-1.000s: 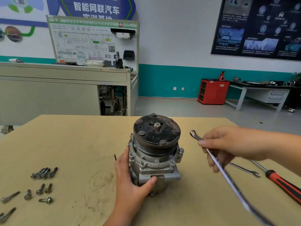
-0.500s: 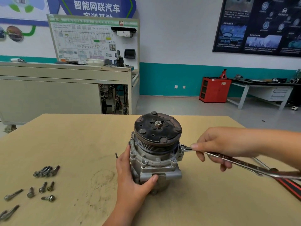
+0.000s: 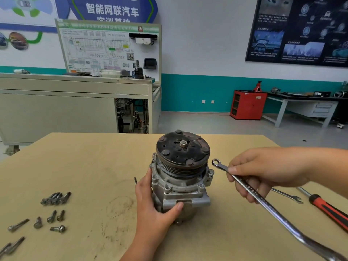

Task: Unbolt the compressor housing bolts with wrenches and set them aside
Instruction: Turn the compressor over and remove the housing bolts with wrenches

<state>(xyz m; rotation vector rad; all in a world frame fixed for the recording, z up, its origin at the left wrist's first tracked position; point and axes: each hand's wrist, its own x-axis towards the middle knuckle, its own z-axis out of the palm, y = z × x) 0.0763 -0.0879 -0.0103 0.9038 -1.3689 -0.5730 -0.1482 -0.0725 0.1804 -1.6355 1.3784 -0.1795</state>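
A grey metal compressor (image 3: 180,187) with a dark pulley on top stands upright in the middle of the tan table (image 3: 84,166). My left hand (image 3: 152,210) grips its lower housing from the left front. My right hand (image 3: 263,172) holds a long chrome ring wrench (image 3: 250,193); its ring end hangs in the air just right of the pulley, a little above a housing bolt (image 3: 211,173). Several removed bolts (image 3: 54,199) lie on the table at the left.
A second open-end wrench (image 3: 288,195) and a red-handled screwdriver (image 3: 327,210) lie on the table at the right, partly under my right hand. A small dark pin (image 3: 135,180) stands left of the compressor. A cabinet and a workbench stand beyond the table.
Half a second ago the wrench's ring end sat on the right-hand housing bolt; it has since lifted off and swung up and right. My left hand kept its hold on the compressor.
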